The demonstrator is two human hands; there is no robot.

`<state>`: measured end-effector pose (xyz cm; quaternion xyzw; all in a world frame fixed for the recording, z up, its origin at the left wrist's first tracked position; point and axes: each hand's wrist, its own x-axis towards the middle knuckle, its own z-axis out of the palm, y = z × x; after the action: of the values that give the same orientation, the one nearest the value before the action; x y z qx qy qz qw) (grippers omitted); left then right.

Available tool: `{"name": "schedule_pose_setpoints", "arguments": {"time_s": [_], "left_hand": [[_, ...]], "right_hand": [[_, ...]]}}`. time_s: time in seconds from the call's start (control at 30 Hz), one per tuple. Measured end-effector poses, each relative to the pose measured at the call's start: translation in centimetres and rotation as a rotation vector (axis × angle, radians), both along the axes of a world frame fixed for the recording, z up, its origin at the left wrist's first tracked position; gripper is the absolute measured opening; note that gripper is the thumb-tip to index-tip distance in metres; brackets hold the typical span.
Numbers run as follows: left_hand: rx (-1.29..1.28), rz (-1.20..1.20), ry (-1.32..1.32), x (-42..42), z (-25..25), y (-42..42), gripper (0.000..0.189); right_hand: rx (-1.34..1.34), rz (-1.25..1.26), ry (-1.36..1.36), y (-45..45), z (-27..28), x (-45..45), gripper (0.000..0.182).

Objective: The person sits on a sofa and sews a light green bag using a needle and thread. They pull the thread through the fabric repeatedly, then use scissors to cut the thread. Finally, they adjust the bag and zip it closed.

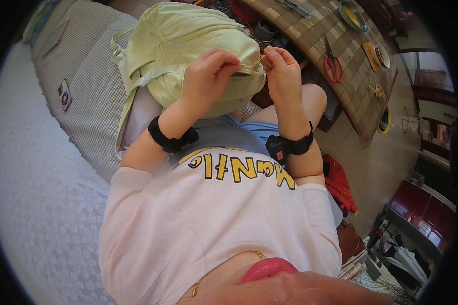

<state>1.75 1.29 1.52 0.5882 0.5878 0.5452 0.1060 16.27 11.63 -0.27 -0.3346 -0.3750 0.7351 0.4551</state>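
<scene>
A pale green backpack (198, 42) lies across my lap, its end with a zip turned to the right. My left hand (210, 78) rests over the bag, thumb and forefinger pinched on the fabric edge beside the zip opening. To the right of it, my right hand (284, 74) is raised at the bag's end, its fingertips closed on a thin light cord or thread (260, 59) that runs to the bag near the zip. What exactly lies between the left fingertips is too small to tell. Both wrists wear black straps.
On the tiled-pattern table (358, 103) at the right are red-handled scissors (332, 65), a green bowl (353, 15), a white cup (381, 56) and a pale knotted strip (376, 89). A phone (64, 95) lies on the checked cover (87, 49) at the left.
</scene>
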Motion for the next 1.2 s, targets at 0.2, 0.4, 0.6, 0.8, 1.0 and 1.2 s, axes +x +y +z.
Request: {"name": "schedule_pose_setpoints", "arguments": {"time_s": [0.2,0.4,0.6,0.8,1.0,1.2], "left_hand": [[-0.04,0.009,0.078,-0.4,1.0,-0.4,0.012],[-0.028,0.005,0.147,-1.3,1.1,-0.4,0.013],[0.003,0.01,0.181,-1.7,1.5,-0.6,0.017],[0.0,0.072,-0.075,-0.8,1.6,-0.5,0.022],[0.056,0.085,-0.145,-0.6,1.0,-0.6,0.028],[-0.009,-0.07,0.004,-2.1,-0.2,-1.2,0.033]], "right_hand": [[0.441,-0.198,-0.325,-0.1,1.6,1.2,0.018],[1.142,0.136,-0.578,-1.2,2.8,1.4,0.015],[1.344,0.13,-0.647,-2.2,2.6,-0.4,0.012],[1.182,0.152,-0.55,-2.7,3.2,-1.5,0.01],[1.238,0.15,-0.445,-1.5,2.5,-2.3,0.009],[1.237,0.241,-0.38,-0.6,2.6,-2.5,0.008]]}}
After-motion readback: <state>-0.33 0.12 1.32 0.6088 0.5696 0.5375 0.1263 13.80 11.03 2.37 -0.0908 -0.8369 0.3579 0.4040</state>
